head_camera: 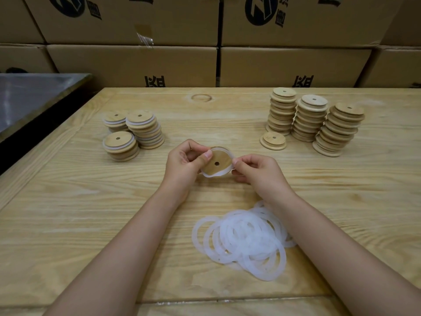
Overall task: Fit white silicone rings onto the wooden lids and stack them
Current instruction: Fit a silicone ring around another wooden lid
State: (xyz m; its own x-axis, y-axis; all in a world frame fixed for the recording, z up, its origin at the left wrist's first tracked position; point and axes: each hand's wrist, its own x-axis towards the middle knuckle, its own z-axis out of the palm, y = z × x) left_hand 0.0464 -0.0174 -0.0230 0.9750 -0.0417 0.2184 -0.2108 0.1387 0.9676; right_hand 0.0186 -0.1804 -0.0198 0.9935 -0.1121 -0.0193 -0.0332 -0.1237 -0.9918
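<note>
1. While the left hand (184,163) pinched the wooden lid (216,161) by its rim above the desk (91,213), the right hand (257,172) pinched the white ring (213,175) at the opposite edge, apparently to stretch it on. The ring hung loose at the near edge.
2. Loose rings (243,238) lay heaped between the forearms, within reach. Overlap prevented a count.
3. Three ringed stacks (134,131) stood left. Three bare stacks (309,119) and one single lid (273,140) stood right, presumably to separate finished from unfinished.
</note>
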